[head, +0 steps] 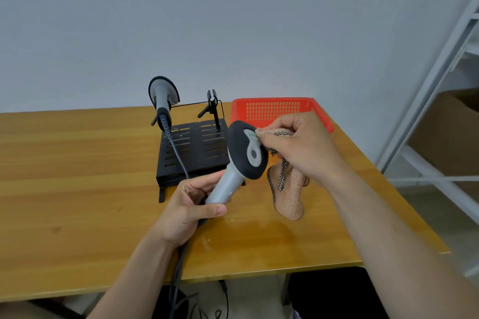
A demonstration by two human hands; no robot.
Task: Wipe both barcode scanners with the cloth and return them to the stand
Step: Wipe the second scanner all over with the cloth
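- Here I saw the left hand (191,204) wrapped round the grey handle of one barcode scanner (243,160), its fingers (202,184) curled tight on the grip and the thumb laid across the near side. It held the scanner tilted above the desk (77,176), just near of the stand (194,153).
- The right hand (303,147) pinched a bunched pinkish cloth (290,194) against the right edge of that scanner's black head. The rest of the cloth hung down; I could not tell whether its lower end touched the desk.
- The second scanner (163,96) sat head-up in the stand's far left holder, its cable (178,160) running across the slotted base toward the left hand.
- A red basket (274,109) lay at the far right of the desk, just beside the stand and behind the right hand.
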